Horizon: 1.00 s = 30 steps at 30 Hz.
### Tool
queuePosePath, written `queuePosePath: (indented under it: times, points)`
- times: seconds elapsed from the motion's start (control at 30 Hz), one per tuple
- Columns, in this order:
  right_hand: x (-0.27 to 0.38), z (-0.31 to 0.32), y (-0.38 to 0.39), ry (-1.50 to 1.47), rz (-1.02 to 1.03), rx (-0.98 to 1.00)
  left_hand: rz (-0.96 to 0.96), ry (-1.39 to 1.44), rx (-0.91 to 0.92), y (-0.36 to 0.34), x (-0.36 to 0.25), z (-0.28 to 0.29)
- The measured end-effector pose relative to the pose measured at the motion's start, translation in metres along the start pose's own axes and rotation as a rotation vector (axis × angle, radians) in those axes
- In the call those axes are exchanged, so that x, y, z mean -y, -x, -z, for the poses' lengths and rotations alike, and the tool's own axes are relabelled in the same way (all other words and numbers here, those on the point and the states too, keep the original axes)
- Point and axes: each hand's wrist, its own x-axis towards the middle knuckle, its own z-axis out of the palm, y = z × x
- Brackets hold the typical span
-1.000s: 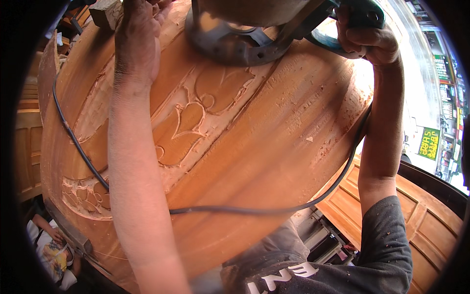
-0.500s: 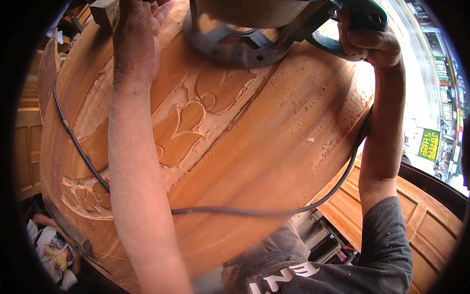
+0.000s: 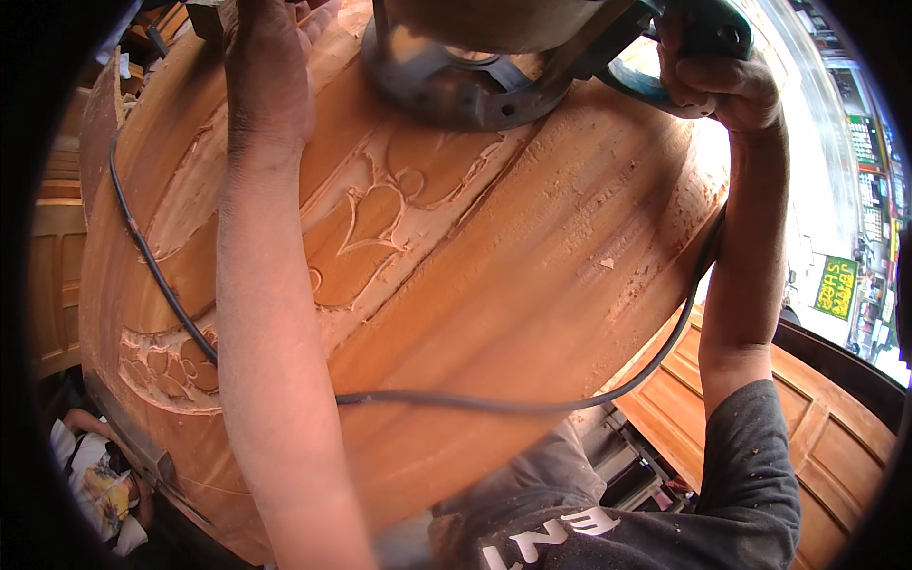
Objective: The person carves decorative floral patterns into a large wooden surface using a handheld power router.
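Observation:
A large reddish-brown wooden panel [image 3: 494,275] with carved relief lies beneath my arms. At the top centre stands a router [image 3: 456,104], its round dark base on the wood and its upper body cut off by the picture's edge. My right hand [image 3: 727,85] is wrapped round the router's dark green side handle [image 3: 717,33]. At the upper left, my left hand [image 3: 271,66] has its fingers curled at the top edge, close to a wooden block [image 3: 204,21]; what they hold is hidden. A black power cord [image 3: 475,403] crosses the panel and passes by my left forearm.
Wood shavings [image 3: 608,261] are scattered over the panel's right side. Panelled wooden doors [image 3: 817,437] stand at the lower right, with another at the far left [image 3: 57,275]. A person [image 3: 100,480] is partly visible at the lower left. Bright daylight comes in at right.
My left hand and forearm have shifted slightly right. The carved panel and the cord also sit a little differently in the picture. My right hand keeps its grip on the router handle.

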Motion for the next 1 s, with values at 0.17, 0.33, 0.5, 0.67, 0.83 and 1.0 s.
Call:
queuePosePath:
  times: [0.17,0.33,0.5,0.67,0.83,1.0]
  points:
    - [-0.002,0.01,0.003,0.025,-0.019,0.024,0.077,0.114,0.009,-0.002,-0.002,0.0]
    - [-0.001,-0.002,0.008,-0.274,-0.12,-0.027,0.163,0.086,-0.08,0.01,-0.022,-0.005]
    - [-0.007,-0.002,0.002,-0.136,-0.034,0.026,0.148,0.117,0.095,0.007,-0.014,0.027]
    - [0.019,-0.007,0.007,0.053,-0.124,-0.047,0.061,0.044,-0.035,0.019,-0.013,0.005]
    - [-0.011,0.015,0.004,0.042,-0.029,0.071,0.271,0.295,-0.038,0.0,0.002,0.032]
    - [-0.009,0.012,0.004,0.012,0.004,0.089,0.177,0.093,0.068,0.009,-0.018,0.024]
